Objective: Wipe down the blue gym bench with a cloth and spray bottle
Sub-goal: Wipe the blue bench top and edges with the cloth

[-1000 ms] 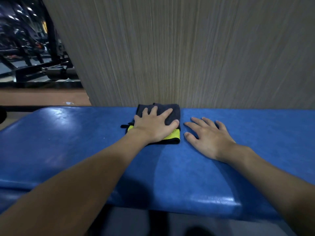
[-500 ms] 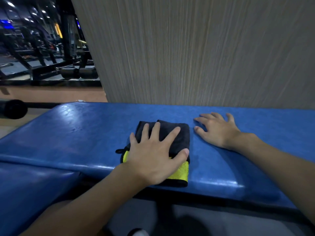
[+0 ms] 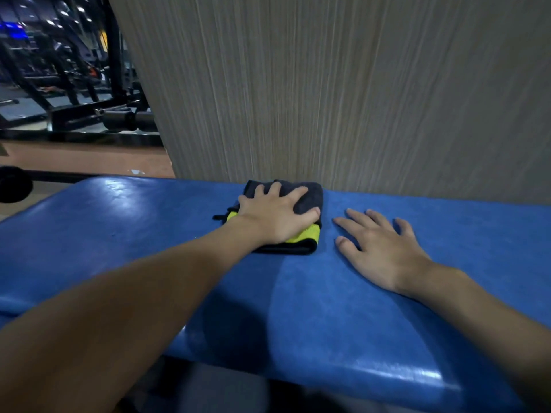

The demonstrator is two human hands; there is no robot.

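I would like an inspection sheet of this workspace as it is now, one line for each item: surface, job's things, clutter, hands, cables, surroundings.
Surface: blue bench, glossy padding, with a lighter band across its middle.
Job's things: dark cloth with a yellow side, folded, at the far edge of the bench; spray bottle not seen.
Clutter: nothing seen.
Hands: left hand presses flat on the cloth, fingers spread; right hand rests flat on the bare bench beside the cloth, apart from it.
Cables: nothing seen.
Surroundings: grey wood-grain wall panel behind the bench; dark gym machines at far left.
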